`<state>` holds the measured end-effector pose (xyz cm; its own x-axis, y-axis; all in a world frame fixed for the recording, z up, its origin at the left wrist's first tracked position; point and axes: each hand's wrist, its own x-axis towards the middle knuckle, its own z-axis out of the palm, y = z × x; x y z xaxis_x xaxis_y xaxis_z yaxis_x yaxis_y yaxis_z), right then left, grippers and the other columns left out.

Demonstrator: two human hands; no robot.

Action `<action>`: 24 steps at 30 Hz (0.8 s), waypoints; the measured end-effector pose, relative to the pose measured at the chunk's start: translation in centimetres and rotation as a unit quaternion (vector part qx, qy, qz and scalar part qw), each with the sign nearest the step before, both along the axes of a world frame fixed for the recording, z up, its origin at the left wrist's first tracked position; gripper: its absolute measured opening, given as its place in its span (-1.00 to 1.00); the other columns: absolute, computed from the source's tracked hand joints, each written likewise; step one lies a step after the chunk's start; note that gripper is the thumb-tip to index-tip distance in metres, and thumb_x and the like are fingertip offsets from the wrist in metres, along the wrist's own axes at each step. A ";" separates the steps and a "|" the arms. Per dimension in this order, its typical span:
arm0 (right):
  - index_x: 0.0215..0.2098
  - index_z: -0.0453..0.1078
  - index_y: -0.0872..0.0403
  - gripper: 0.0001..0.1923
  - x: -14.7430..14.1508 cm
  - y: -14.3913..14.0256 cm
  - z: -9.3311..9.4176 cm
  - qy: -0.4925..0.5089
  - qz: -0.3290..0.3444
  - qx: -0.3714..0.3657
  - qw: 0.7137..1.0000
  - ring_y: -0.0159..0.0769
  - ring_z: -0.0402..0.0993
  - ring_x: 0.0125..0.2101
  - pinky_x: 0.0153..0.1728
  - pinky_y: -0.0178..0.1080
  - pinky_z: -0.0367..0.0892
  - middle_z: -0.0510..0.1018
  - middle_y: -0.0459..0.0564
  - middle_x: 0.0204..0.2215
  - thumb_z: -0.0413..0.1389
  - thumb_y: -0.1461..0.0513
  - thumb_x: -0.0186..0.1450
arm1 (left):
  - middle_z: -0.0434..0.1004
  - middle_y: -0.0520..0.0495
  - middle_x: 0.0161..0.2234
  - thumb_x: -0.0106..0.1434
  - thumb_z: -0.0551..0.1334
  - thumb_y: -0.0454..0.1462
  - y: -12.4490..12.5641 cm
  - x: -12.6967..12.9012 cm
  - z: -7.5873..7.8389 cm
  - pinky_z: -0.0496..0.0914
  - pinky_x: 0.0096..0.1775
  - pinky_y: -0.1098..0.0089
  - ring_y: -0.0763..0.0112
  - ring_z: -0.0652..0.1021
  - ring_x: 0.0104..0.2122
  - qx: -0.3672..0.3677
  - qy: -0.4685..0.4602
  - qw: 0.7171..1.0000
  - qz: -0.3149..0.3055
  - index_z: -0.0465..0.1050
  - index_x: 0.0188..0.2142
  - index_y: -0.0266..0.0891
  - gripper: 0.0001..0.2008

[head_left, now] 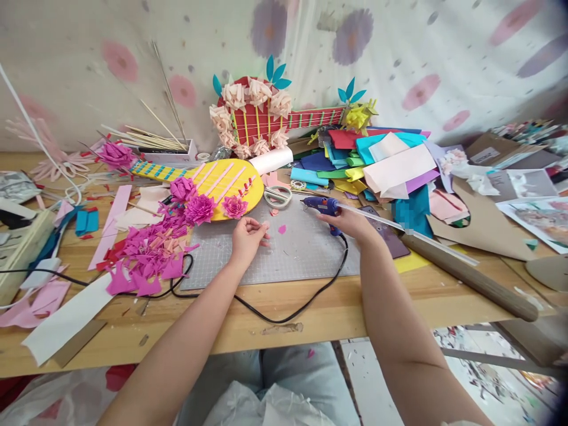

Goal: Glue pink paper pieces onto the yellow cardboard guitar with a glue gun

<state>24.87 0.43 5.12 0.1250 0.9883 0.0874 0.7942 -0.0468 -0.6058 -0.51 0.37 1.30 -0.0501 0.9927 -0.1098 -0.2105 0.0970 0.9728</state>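
Item: right hand [350, 222], centre of frame, closed round the grip of a blue glue gun [320, 205], nozzle pointing left over the grey cutting mat [293, 254]. Left hand [247, 235], fingers loosely curled, seems to pinch a small pink piece, too small to confirm, just below the yellow paper guitar [217, 180]. Hazard: hot nozzle close to fingers; black cord [306, 299] looped at table edge may snag

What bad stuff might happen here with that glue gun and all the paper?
1. The right hand holds the blue glue gun with its nozzle toward the left hand; hot glue might burn those fingers.
2. Its black cord loops over the table edge near the arms; a snag could tug the gun.
3. Pink paper scraps lie on the cord and might get dragged.
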 end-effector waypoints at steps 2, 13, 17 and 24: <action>-0.32 0.45 0.08 -0.57 -1.1 0.8 -1.2 0.018 -0.039 -0.003 0.999 -0.11 0.46 -0.30 -0.31 -0.19 0.31 0.55 0.05 -0.37 0.13 -0.09 0.08 | 0.42 0.11 -0.58 -0.08 0.38 -0.23 0.0 -0.1 0.0 0.38 -0.65 0.51 0.48 0.51 -0.62 -0.009 0.009 1.000 0.008 0.14 -0.44 -0.21 -0.61; -0.40 0.43 0.14 -0.51 -4.2 -1.0 -1.3 0.232 0.074 -0.055 0.968 -0.44 0.28 -0.60 -0.59 -0.34 0.20 0.48 -0.02 -0.54 0.12 -0.13 0.08 | 0.44 0.08 -0.58 0.00 0.30 -0.33 0.0 -0.4 0.0 0.38 -0.64 0.51 0.48 0.51 -0.63 -0.027 0.067 0.997 0.016 0.13 -0.43 -0.21 -0.71; -0.50 0.41 0.13 -0.52 -5.4 -1.7 -0.8 0.218 0.118 -0.081 0.965 -0.49 0.17 -0.66 -0.64 -0.36 0.11 0.34 -0.12 -0.69 0.15 -0.14 0.04 | 0.43 0.10 -0.57 0.00 0.30 -0.34 0.0 -0.5 -0.3 0.39 -0.65 0.50 0.47 0.52 -0.63 -0.015 0.073 0.997 0.016 0.14 -0.43 -0.21 -0.71; -0.49 0.38 0.08 -0.55 -5.8 -1.6 -1.0 0.196 0.115 -0.089 0.970 -0.47 0.17 -0.66 -0.61 -0.33 0.12 0.33 -0.15 -0.70 0.17 -0.14 0.04 | 0.40 0.10 -0.57 0.01 0.29 -0.32 0.0 -0.6 -0.6 0.39 -0.64 0.51 0.46 0.52 -0.61 -0.008 0.082 0.997 0.010 0.12 -0.41 -0.21 -0.71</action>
<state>19.12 -1.19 4.09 -0.1115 0.9891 -0.0963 0.5063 -0.0268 -0.8619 -1.06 0.41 0.74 -0.0888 0.9894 -0.1150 -0.0507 0.1108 0.9926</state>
